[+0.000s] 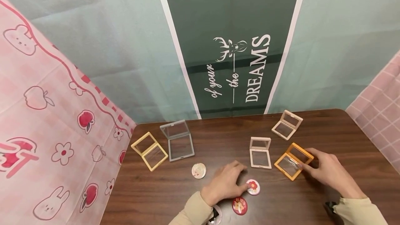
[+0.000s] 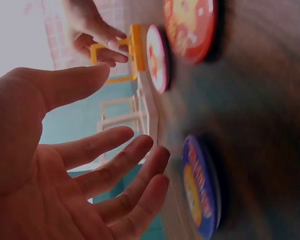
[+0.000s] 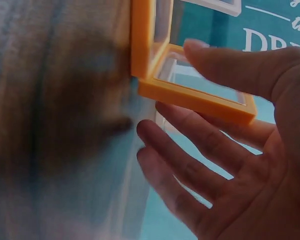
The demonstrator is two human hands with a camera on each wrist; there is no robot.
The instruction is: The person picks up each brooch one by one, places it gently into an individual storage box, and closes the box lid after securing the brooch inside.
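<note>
My right hand [image 1: 328, 170] pinches one panel of an orange hinged display case [image 1: 285, 166] with clear windows. Seen from the right wrist, the thumb lies over that panel's inner side and the fingers [image 3: 190, 135] are behind it; the case stands unfolded. Over the table's middle, my left hand [image 1: 225, 182] hovers with loosely bent fingers and nothing between them. Near its thumb lies a white round badge with a red flower [image 1: 253, 186], and closer to me a red badge [image 1: 239, 205]. Below the fingers in the left wrist view lies a blue badge [image 2: 199, 187], hidden in the head view.
Unfolded cases stand around the wooden table [image 1: 225, 131]: yellow [image 1: 154, 157] and grey [image 1: 181, 147] at left, two pale pink ones [image 1: 260, 158] [image 1: 283, 129] at right. A cream badge [image 1: 199, 171] lies left of centre. Another badge [image 1: 217, 217] is partly under the left wrist.
</note>
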